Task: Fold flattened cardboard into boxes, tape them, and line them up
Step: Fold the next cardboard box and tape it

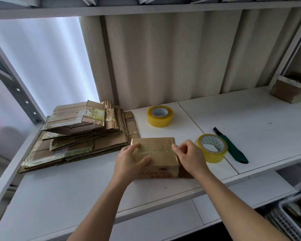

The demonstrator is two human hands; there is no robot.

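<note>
shelving fills the view: a white shelf board (250,119) runs across at working height, with a pale corrugated wall panel (163,58) behind it and another shelf overhead. on the left of the board lies a stack of flattened cardboard (80,134), many sheets deep, edges uneven, old clear tape shining on several of them.

just right of that stack, touching its near corner, sits a folded cardboard box (160,153) (printed lettering on its near side reads upside down from here), with a strip of clear tape running along its top seam. the left hand (132,159) lies on the box's top left part, fingers bent and spread over the tape, thumb pointing right along the top; it presses down rather than wraps around anything. the right hand (189,153) is at the box's right edge, fingers curled, fingertips touching the top corner there; whether it pinches the tape end or only pushes on it cannot be told.

a yellowish tape roll (212,147) lies flat just right of the right hand. a second tape roll (160,116) lies flat farther back, apart from the box. a green-handled knife (233,147) lies beside the nearer roll, blade pointing away. a small open carton (287,91) sits at the far right end.
</note>
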